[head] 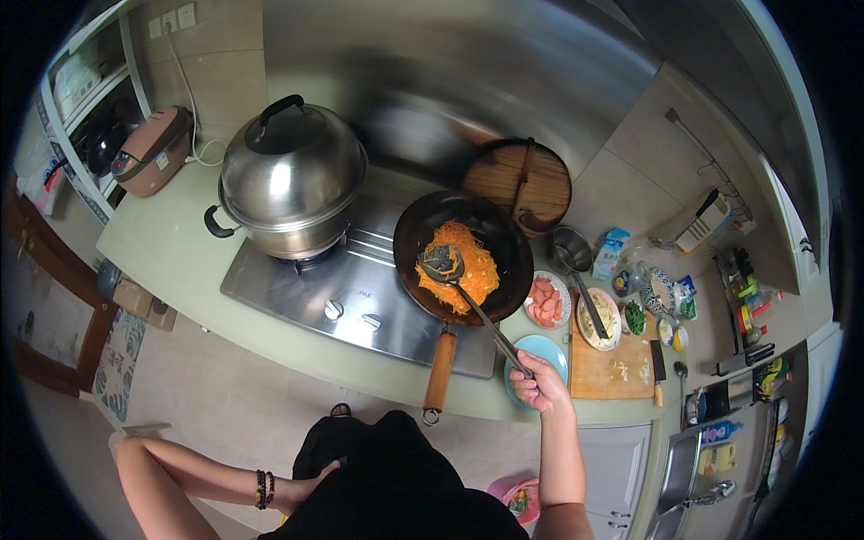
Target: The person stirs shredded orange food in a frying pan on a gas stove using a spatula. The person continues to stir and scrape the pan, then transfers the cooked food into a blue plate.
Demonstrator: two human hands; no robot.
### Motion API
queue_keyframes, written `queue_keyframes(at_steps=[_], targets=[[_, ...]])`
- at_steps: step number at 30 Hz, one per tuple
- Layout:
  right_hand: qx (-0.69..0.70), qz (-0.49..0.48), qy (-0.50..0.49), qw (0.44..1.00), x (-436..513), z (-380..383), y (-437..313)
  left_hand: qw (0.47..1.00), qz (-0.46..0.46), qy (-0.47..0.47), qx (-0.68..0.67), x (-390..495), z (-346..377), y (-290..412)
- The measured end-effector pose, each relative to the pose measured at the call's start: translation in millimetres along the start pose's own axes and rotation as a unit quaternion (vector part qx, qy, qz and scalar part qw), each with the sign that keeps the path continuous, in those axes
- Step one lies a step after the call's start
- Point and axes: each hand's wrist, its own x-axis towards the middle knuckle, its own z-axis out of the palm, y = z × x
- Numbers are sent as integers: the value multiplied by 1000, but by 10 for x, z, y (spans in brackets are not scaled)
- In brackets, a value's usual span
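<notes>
My right hand (538,381) grips the handle of a metal cooking ladle (496,336). The ladle's bowl rests on a heap of shredded orange vegetable, probably carrot (479,266), with a few shreds in it. This heap lies in a dark wok (516,283) on the right side of the gas stove, its wooden handle (442,368) pointing towards me. Under my right hand is a light-blue plate (555,349). My left hand (304,491) lies against my dark clothing at the waist, with its fingers mostly hidden.
A domed steel steamer pot (290,182) stands on the left burner of the stove (283,290). Behind the wok leans a wooden lid (499,177). To the right are sliced sausage (545,302), a chopping board (594,385), a kitchen knife (657,364) and a small saucepan (571,248).
</notes>
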Motion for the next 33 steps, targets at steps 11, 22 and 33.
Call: queue_keyframes(at_steps=[11,22,33], targets=[[-110,3,75,991,-618,96,123,999,-14,6,-30,265,-286,-148],[-289,-147,227,918,-28,-116,988,996,-30,52,-62,278,-315,-133],[-476,-391,293,731,70,-298,1174,997,-23,37,-59,376,-372,-237]])
